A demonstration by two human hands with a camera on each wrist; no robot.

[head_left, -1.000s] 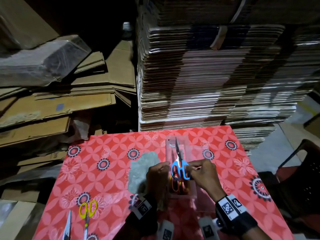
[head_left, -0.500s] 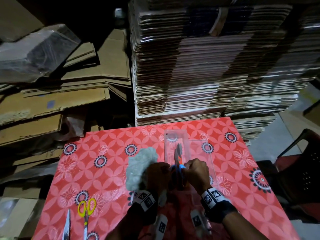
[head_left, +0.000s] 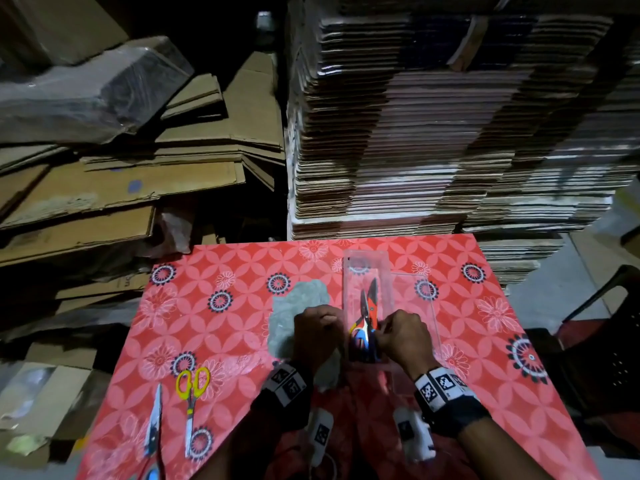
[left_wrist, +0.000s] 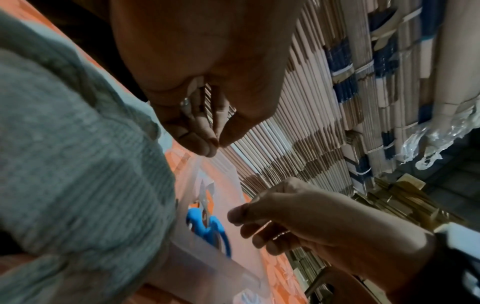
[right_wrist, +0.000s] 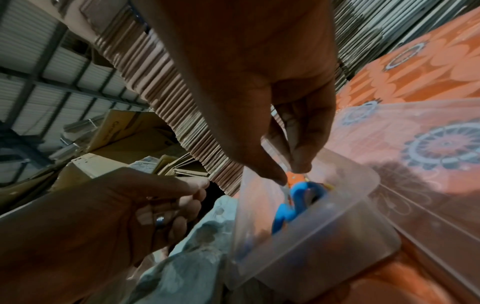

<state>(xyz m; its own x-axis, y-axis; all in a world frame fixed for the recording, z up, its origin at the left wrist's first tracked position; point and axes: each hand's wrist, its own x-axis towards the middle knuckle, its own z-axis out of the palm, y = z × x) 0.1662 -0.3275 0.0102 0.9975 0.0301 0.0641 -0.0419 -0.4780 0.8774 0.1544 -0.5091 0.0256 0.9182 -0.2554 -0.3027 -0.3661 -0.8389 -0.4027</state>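
**Blue handles down in the clear box**

Steel blades and moulded plastic loops make the blue-handled scissors (head_left: 360, 336) stiff and fairly light, I'd judge, and sharp at the far end. The safe place to take them is the loops or the neck just ahead of them, never the blades. The plastic looks smooth, so a pinch by two fingertips could slip; a finger hooked through a loop would hold better.

They lie inside the clear plastic box (head_left: 380, 271), at its near end, with the blades pointing toward its far end. They are laid over a red-handled pair (head_left: 372, 308) in the same box, so lifting one pair could drag the other.

My right hand (head_left: 403, 336) is at the box's near right side, its thumb and forefinger tips dipped inside by the blue loops. I cannot tell whether they are pinching the scissors or are just off them. My left hand (head_left: 317, 332) is just outside the box's left wall, over a grey cloth (head_left: 301, 299). Its fingers are curled with the thumb tip against the fingertips, and I see nothing held between them.

A flat clear sheet, probably the lid (head_left: 420, 313), lies against the box's right side. Yellow-handled scissors (head_left: 192, 382) lie well off to the box's near left.
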